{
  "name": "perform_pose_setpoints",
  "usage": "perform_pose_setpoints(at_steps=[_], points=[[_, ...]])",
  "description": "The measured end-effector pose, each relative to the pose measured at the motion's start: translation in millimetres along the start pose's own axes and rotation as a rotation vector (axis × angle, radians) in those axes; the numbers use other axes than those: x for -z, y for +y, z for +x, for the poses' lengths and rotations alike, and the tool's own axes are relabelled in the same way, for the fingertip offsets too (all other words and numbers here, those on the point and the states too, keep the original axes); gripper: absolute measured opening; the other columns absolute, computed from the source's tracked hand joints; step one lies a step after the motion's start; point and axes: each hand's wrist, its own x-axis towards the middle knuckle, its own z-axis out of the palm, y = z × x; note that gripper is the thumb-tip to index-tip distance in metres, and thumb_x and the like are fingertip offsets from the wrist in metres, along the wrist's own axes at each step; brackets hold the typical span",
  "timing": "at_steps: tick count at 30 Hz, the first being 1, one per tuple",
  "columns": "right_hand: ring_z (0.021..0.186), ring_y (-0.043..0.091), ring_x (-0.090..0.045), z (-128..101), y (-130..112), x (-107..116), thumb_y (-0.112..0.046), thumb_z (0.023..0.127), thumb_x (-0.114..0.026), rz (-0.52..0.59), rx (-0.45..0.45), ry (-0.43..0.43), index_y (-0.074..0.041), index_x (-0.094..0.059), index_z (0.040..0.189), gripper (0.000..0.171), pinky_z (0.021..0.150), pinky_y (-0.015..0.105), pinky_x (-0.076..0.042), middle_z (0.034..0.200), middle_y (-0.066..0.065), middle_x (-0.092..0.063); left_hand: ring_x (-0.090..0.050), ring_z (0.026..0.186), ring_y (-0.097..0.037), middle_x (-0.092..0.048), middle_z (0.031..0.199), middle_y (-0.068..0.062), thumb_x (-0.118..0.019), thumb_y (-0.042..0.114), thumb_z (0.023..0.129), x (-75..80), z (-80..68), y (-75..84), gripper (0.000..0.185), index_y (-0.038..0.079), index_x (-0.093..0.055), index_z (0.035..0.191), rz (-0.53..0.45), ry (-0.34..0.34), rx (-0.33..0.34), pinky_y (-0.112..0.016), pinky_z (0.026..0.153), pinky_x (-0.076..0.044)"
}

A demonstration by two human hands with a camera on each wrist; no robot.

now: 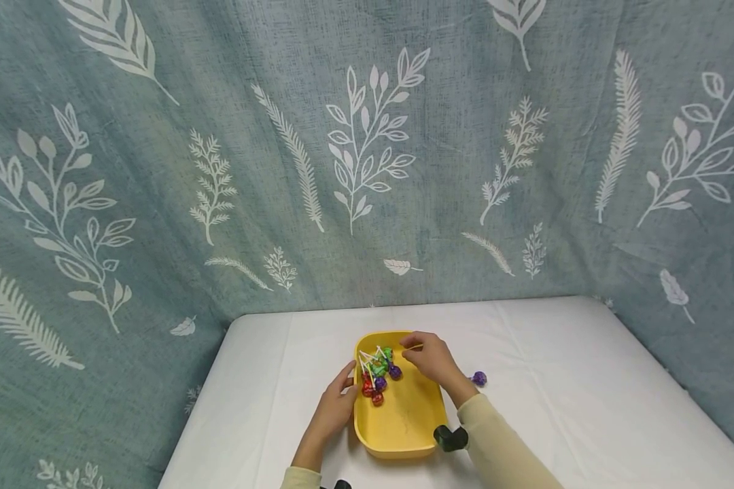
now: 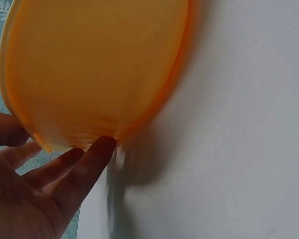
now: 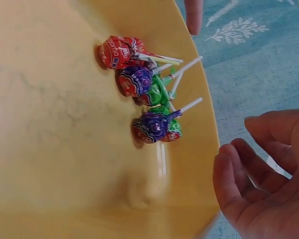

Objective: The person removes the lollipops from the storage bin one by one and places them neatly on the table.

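Note:
A yellow plastic tray lies on the white-covered table. Inside, along its left side, several wrapped lollipops cluster: red ones, purple ones and green ones, their white sticks pointing toward the rim. My left hand holds the tray's left edge; in the left wrist view its fingers touch the outer wall, while the thumb passes partly behind the rim. Above the tray's far right corner is my right hand. Its fingers are loosely bent and apart from the thumb, with nothing between them.
Another purple lollipop lies on the table to the right of the tray, beside the right wrist. The white tablecloth reaches back to a blue-green curtain with white leaf prints, which also hangs at both sides.

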Motion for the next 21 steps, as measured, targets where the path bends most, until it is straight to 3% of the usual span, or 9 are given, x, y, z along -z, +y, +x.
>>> perform_pose_setpoints(at_steps=[9,16,21], points=[[0.096,0.028,-0.066,9,-4,-10,-0.005,0.09,-0.074,-0.076,-0.034,-0.059,0.0,-0.073,0.111,0.022,0.081,0.042,-0.057,0.106,0.011,-0.071,-0.063,0.115,-0.04,-0.059,0.131,-0.027,-0.052,0.012,0.104,1.2,-0.4,1.2,0.053,0.01,-0.041,0.155,-0.01,-0.004,0.0,-0.052,0.092,-0.054],[0.096,0.026,-0.062,17,-2,-24,-0.001,0.085,-0.076,-0.124,-0.107,-0.099,-0.003,-0.075,0.102,0.017,0.086,0.044,-0.054,0.101,0.007,-0.068,-0.064,0.112,-0.037,-0.061,0.129,-0.026,-0.053,0.012,0.103,0.9,0.7,-1.4,0.053,0.009,-0.042,0.155,-0.012,-0.005,-0.01,-0.051,0.091,-0.054],[0.091,0.026,-0.063,19,-1,-30,0.005,0.082,-0.077,-0.096,-0.126,-0.102,0.0,-0.075,0.104,0.023,0.076,0.038,-0.056,0.101,0.011,-0.068,-0.066,0.107,-0.034,-0.06,0.129,-0.026,-0.052,0.011,0.103,0.6,0.7,-2.8,0.053,0.009,-0.042,0.155,-0.032,-0.009,-0.016,-0.046,0.085,-0.056]])
